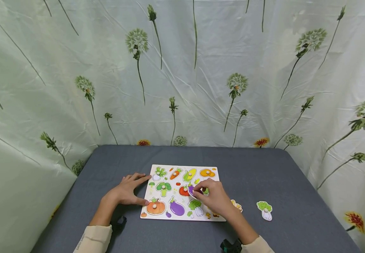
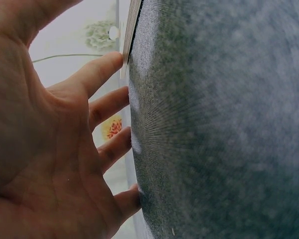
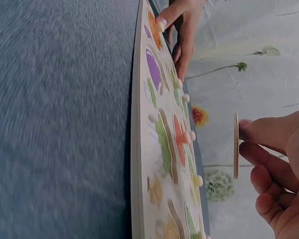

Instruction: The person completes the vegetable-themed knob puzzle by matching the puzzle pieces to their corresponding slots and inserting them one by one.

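A white wooden vegetable puzzle board [image 1: 182,215] lies flat on the table, with several knobbed pieces in it, such as a pumpkin [image 1: 158,208] and a broccoli [image 1: 162,188]. Above its middle, my right hand [image 1: 213,196] pinches a purple eggplant piece [image 1: 191,189] between thumb and fingers. The right wrist view shows that piece edge-on, held clear of the board. The eggplant-shaped recess [image 1: 177,208] is at the front, right of the pumpkin. My left hand [image 1: 127,189] is spread along the board's left edge, its thumb by the pumpkin and its fingertips [image 2: 123,137] on the cloth.
On the dark grey tablecloth [image 1: 299,182], a loose leafy green vegetable piece [image 1: 265,211] lies right of the board. A yellowish piece [image 1: 237,205] is partly hidden behind my right forearm. A white curtain [image 1: 201,105] with dandelion prints hangs behind the table.
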Action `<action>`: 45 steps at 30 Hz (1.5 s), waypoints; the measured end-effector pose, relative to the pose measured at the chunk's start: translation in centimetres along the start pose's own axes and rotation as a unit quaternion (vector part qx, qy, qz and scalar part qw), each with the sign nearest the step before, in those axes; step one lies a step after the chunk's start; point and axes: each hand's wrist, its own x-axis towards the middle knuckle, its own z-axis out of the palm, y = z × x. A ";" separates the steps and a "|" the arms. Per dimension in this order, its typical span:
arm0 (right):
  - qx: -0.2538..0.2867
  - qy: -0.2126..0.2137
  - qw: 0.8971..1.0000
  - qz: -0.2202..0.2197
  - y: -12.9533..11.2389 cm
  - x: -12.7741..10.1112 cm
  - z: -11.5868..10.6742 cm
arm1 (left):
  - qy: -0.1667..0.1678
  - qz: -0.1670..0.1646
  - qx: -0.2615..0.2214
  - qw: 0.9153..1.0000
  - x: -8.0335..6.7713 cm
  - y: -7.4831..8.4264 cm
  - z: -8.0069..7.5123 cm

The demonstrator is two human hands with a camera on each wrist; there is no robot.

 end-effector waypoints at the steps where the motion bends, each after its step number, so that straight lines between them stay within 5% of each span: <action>1: 0.004 -0.004 1.000 -0.002 -0.2 0.1 0.2 | 0.000 0.000 0.000 1.000 0.0 0.0 0.0; 20: 0.038 -0.054 0.997 -0.043 -2.2 0.5 4.0 | 0.000 0.006 0.003 1.000 0.2 -0.2 0.0; 45: 0.057 -0.094 0.994 -0.022 -2.0 -0.3 6.7 | 0.003 0.010 0.000 1.000 0.1 -0.3 0.0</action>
